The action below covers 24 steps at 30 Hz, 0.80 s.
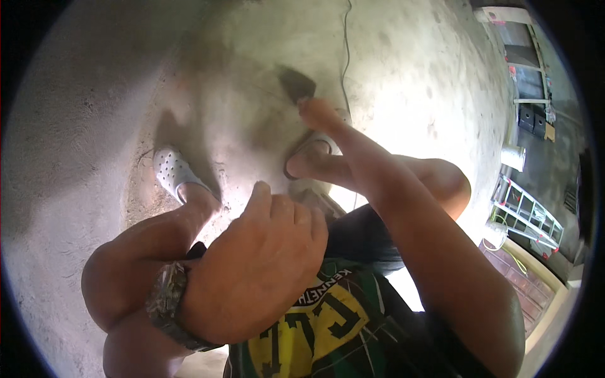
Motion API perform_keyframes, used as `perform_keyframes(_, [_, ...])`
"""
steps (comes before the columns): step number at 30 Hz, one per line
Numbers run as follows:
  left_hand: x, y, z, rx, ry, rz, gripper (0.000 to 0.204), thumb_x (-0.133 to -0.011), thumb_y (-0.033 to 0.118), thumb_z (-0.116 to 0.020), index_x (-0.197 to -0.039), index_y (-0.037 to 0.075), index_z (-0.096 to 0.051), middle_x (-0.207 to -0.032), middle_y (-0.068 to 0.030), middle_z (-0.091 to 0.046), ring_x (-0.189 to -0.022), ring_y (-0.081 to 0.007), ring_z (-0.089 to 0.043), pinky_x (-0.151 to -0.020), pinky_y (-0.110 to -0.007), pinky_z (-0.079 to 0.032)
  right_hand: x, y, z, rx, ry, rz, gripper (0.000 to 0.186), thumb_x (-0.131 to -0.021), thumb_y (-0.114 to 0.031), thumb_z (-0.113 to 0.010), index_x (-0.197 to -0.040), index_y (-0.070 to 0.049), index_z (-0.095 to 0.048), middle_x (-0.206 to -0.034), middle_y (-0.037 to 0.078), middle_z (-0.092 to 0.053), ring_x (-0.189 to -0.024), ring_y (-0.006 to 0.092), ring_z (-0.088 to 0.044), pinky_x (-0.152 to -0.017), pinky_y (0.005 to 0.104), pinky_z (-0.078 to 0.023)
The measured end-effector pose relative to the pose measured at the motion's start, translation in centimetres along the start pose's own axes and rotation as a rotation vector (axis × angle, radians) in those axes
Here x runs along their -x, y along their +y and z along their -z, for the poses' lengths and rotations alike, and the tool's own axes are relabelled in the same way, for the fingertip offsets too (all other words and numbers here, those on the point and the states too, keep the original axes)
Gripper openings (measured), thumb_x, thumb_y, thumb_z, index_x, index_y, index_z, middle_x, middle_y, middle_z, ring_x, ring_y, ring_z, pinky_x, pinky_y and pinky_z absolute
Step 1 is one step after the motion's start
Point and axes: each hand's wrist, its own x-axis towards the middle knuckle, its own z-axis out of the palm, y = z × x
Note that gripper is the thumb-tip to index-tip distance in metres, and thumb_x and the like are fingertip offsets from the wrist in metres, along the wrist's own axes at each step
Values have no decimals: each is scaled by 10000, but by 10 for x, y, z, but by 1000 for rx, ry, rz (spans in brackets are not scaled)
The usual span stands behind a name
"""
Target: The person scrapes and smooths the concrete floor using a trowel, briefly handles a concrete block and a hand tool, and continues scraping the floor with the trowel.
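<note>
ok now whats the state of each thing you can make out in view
Right hand: closed around the trowel's handle
Trowel: held, blade pointing away from the person; floor contact unclear
Left hand: fingers bent, palm hidden
Wrist strap: fastened on the left wrist
Shoes: worn
Cable: uncoiled, slightly bent
Ladder: spread or folded, cannot tell

Harsh glare whitens the pale grey surface (pixel 428 82) at right, perhaps from a lamp out of view; the left side lies dim under soft shadows, the right hand (pixel 320 114) and trowel (pixel 297 85) blur, and edges bow toward the black fisheye rim
</note>
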Motion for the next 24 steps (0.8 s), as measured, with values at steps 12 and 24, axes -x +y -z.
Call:
perform_keyframes(12, [9,-1,-3,14,-72,99,425,-913,168,-638,-1294,-21,-629,-1006,-139,-720,-983,-272,-694,-1016,-459,-488,12,-70,84,-109,-208,20,365,-1025,-227,-457,-1243,-26,-669,-1049,232,-741,-1044,425,-715,-876,555,-568])
perform_keyframes(24, [10,-1,-2,27,-24,75,445,-903,167,-623,-1301,-32,-623,-1011,-149,-711,-983,-284,-689,-1052,-486,-472,3,-67,49,-127,-158,-85,505,-1069,-369,-396,-1184,6,-715,-1162,271,-715,-1098,465,-690,-1020,571,-511])
